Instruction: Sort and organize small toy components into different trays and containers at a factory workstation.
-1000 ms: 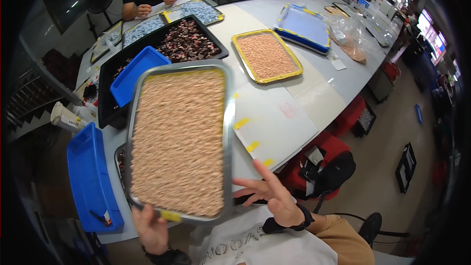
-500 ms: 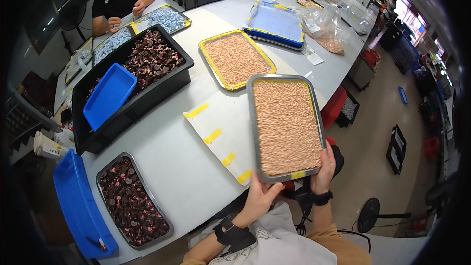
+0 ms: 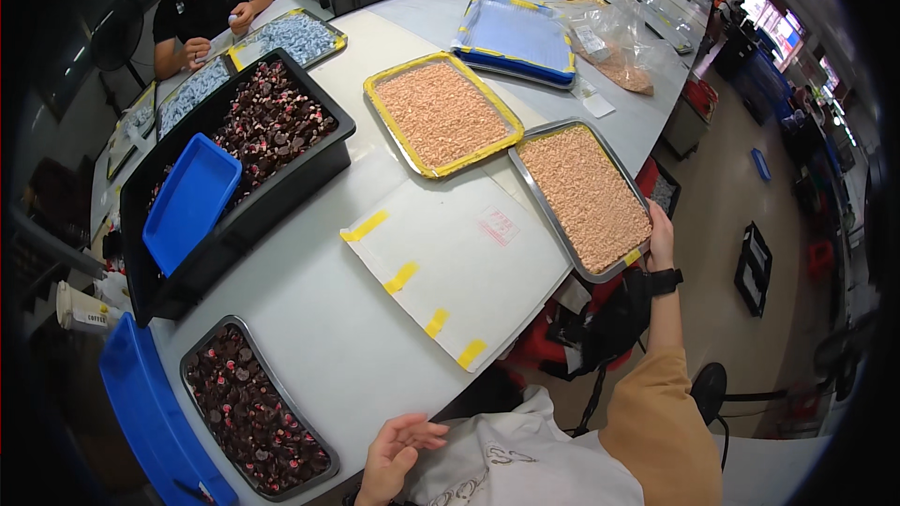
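And here is the right hand, clamped on the near right corner of a rectangular silver metal tray, which carries a level layer of small peach-coloured pieces. That tray is out at the right-hand edge of the long white table, beyond the right side of a flat white board with yellow tape strips along its left edge. Just past it lies a yellow-taped rectangular tray of similar peach pieces; whether the two rims touch or merely overlap from up here, I can't quite tell. Over to the left hand: nothing in it, fingers loosely bent, thumb apart, right by the near table edge in front of the pale shirt. To its left, a dark-rimmed rounded tray holds dark brown and pink pieces, with a long blue plastic bin beside it. Farther up stands a deep black plastic tub of similar dark pieces, a shallow blue plastic tray tilted inside. At the far left, a co-worker in a dark top sits with both hands raised over trays of pale blue pieces.
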Available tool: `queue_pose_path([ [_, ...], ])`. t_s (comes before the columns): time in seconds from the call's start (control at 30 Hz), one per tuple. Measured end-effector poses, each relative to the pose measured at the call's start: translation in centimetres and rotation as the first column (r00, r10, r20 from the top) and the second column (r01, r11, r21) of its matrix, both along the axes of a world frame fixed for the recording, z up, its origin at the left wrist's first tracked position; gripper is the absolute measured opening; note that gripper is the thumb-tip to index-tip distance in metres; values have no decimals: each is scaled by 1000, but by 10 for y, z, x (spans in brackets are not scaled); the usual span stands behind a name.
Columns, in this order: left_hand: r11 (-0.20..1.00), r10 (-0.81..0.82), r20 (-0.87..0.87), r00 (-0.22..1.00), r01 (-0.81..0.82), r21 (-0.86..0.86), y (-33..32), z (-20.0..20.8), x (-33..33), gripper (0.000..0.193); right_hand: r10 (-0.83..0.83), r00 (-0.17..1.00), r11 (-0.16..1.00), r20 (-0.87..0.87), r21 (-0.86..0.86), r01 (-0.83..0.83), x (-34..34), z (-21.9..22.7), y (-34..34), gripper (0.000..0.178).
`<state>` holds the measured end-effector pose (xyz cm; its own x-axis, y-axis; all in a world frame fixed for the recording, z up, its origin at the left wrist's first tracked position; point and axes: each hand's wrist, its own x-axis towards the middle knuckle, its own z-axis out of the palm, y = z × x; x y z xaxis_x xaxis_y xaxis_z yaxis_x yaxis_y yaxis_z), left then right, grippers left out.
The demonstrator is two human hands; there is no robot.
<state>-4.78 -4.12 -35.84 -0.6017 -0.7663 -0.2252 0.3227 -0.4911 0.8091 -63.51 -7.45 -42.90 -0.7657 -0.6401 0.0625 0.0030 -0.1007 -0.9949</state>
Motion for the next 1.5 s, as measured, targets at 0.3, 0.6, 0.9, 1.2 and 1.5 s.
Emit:
queue_pose_path([
  [0.3,999,39,-65,997,-37,30,7,-1,22,61,-169,985,986,-32,-11,169,-25,-14,-27,35],
  [0.6,985,171,78,982,-168,-40,15,16,45,61,-55,992,998,112,-9,57,-37,-20,-23,30],
  [0.9,908,408,234,883,-365,-204,28,39,86,58,-69,989,998,128,17,68,-103,-24,-57,31],
  [1.2,899,352,286,891,-237,-367,22,42,88,54,-183,803,931,-568,162,327,-110,22,-69,37],
  [1.5,919,307,287,907,-205,-337,9,37,79,54,186,701,951,-688,-55,-306,209,201,-134,54],
])
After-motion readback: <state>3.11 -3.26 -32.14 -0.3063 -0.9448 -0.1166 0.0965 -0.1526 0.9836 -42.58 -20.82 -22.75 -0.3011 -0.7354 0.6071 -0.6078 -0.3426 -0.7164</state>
